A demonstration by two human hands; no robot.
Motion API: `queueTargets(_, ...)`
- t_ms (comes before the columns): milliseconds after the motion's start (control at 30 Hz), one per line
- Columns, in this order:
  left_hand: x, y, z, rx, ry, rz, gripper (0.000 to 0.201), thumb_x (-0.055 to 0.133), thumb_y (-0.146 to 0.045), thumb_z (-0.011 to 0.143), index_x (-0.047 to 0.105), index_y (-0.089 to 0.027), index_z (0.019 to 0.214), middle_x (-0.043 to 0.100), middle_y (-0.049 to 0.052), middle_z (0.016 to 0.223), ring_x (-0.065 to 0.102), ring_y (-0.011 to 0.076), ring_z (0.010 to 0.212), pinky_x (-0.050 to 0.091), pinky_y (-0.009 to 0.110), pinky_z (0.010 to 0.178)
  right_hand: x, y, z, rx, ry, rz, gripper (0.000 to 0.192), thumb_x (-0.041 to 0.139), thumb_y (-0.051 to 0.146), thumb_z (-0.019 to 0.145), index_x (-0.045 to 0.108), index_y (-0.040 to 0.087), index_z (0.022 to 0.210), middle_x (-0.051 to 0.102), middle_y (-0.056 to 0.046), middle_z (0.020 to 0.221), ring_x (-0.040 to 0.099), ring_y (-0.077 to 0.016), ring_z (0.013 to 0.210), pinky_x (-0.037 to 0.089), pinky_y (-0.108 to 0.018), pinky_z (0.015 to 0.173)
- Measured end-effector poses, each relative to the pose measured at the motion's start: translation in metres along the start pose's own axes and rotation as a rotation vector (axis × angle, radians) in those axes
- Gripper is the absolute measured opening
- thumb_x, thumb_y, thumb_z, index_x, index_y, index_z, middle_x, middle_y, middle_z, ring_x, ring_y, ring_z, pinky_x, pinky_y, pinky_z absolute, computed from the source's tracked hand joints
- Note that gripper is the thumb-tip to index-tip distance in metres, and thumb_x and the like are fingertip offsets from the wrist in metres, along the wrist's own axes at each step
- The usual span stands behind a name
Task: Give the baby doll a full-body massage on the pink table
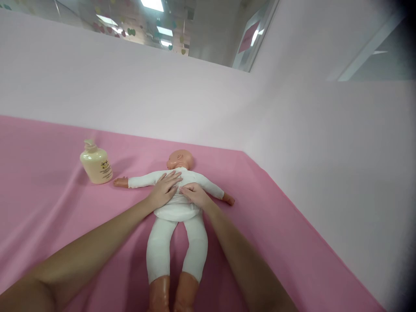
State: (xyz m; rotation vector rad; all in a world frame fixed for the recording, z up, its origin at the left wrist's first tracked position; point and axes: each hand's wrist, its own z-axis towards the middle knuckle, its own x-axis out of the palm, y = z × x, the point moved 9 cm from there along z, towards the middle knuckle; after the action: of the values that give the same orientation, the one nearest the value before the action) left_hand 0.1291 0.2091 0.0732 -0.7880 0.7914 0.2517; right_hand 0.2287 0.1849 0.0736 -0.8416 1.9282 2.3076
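Observation:
A baby doll (pixel 177 212) in a white long-sleeved top and white leggings lies stretched out on a pink cloth, arms spread and bald head turned to the left. My left hand (pixel 165 188) rests flat on the doll's upper torso, fingers extended and holding nothing. Beside it, my right hand (pixel 195 193) touches the right part of the torso with fingers bent and drawn together. Whether the white fabric is pinched between those fingertips is hidden. The doll's feet run past the bottom edge of the view.
A cream pump bottle (pixel 97 167) stands on the pink cloth (pixel 52 173), close to the doll's left-pointing hand. White walls (pixel 146 95) border the surface at the back and right. Above the back wall is a glass pane (pixel 211 39) showing ceiling lights.

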Motion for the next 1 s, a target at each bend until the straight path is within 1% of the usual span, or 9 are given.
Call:
queueTargets(100, -0.012, -0.005, -0.004, 0.068, -0.104, -0.025, 0.032, 0.038, -0.020, 0.092, 0.066, -0.021, 0.107, 0.065, 0.006, 0.130, 0.048, 0.0210, 0.135, 0.027, 0.049, 0.117, -0.006, 0.008, -0.003, -0.128, -0.173, -0.253, 0.048, 0.042, 0.048, 0.093, 0.032, 0.021, 0.054, 0.030, 0.005, 0.051, 0.028, -0.0085, 0.049, 0.028, -0.025, 0.052)
queueTargets(167, -0.014, -0.017, -0.008, 0.193, -0.098, -0.010, 0.028, 0.040, -0.018, 0.090, 0.067, -0.021, 0.098, 0.072, 0.006, 0.114, 0.058, 0.0211, 0.123, 0.032, 0.047, 0.115, -0.010, 0.022, -0.010, -0.262, -0.299, -0.428, 0.043, 0.038, 0.041, 0.095, 0.042, 0.020, 0.058, 0.043, 0.002, 0.057, 0.041, -0.0120, 0.058, 0.038, -0.027, 0.064)
queueTargets(233, -0.011, -0.035, -0.013, 0.368, -0.041, -0.012, 0.026, 0.043, -0.018, 0.088, 0.068, -0.021, 0.095, 0.075, 0.007, 0.105, 0.064, 0.0220, 0.112, 0.041, 0.045, 0.108, -0.008, 0.037, -0.017, -0.391, -0.355, -0.535, 0.033, 0.039, 0.037, 0.095, 0.060, 0.019, 0.077, 0.062, -0.005, 0.080, 0.056, -0.0171, 0.081, 0.044, -0.032, 0.084)
queueTargets(333, -0.010, -0.055, -0.023, 0.571, 0.000, -0.056, 0.024, 0.046, -0.018, 0.088, 0.070, -0.018, 0.094, 0.075, 0.009, 0.100, 0.067, 0.0230, 0.101, 0.052, 0.041, 0.091, 0.005, 0.044, -0.018, -0.480, -0.218, -0.613, 0.038, 0.041, 0.036, 0.096, 0.059, 0.021, 0.126, 0.058, -0.009, 0.134, 0.047, -0.0223, 0.128, 0.030, -0.042, 0.112)
queueTargets(433, -0.009, -0.058, -0.025, 0.609, -0.008, -0.075, 0.024, 0.048, -0.018, 0.090, 0.070, -0.018, 0.096, 0.075, 0.009, 0.100, 0.069, 0.0225, 0.096, 0.055, 0.037, 0.083, 0.014, 0.033, -0.010, -0.387, -0.053, -0.673, 0.045, 0.035, 0.037, 0.101, 0.045, 0.027, 0.143, 0.041, -0.003, 0.153, 0.027, -0.0223, 0.147, 0.013, -0.049, 0.121)
queueTargets(600, -0.008, -0.048, -0.018, 0.491, -0.029, -0.102, 0.027, 0.044, -0.019, 0.094, 0.070, -0.018, 0.087, 0.074, 0.008, 0.093, 0.066, 0.0210, 0.094, 0.053, 0.038, 0.086, 0.010, 0.020, -0.003, -0.266, -0.094, -0.666, 0.046, 0.029, 0.037, 0.103, 0.043, 0.026, 0.146, 0.034, -0.002, 0.156, 0.021, -0.0200, 0.150, 0.015, -0.046, 0.122)
queueTargets(733, -0.009, -0.038, -0.011, 0.363, -0.037, -0.157, 0.031, 0.039, -0.022, 0.097, 0.067, -0.019, 0.082, 0.072, 0.007, 0.089, 0.065, 0.0195, 0.090, 0.052, 0.039, 0.090, 0.002, 0.020, -0.003, -0.254, -0.244, -0.680, 0.041, 0.034, 0.031, 0.101, 0.056, 0.021, 0.135, 0.044, -0.004, 0.150, 0.033, -0.0203, 0.144, 0.023, -0.043, 0.120)
queueTargets(867, -0.010, -0.027, -0.008, 0.249, -0.079, -0.183, 0.031, 0.039, -0.023, 0.097, 0.068, -0.020, 0.086, 0.073, 0.006, 0.092, 0.066, 0.0209, 0.097, 0.051, 0.040, 0.094, -0.011, 0.027, -0.008, -0.280, -0.444, -0.695, 0.028, 0.044, 0.021, 0.095, 0.066, 0.018, 0.111, 0.063, -0.006, 0.128, 0.054, -0.0199, 0.123, 0.037, -0.036, 0.110)
queueTargets(1000, -0.014, -0.016, -0.008, 0.167, -0.165, -0.169, 0.027, 0.041, -0.021, 0.095, 0.068, -0.021, 0.098, 0.073, 0.005, 0.107, 0.064, 0.0215, 0.106, 0.048, 0.042, 0.099, -0.021, 0.024, -0.010, -0.204, -0.558, -0.782, 0.017, 0.050, 0.018, 0.089, 0.065, 0.016, 0.097, 0.067, -0.008, 0.103, 0.057, -0.0227, 0.100, 0.044, -0.036, 0.094)
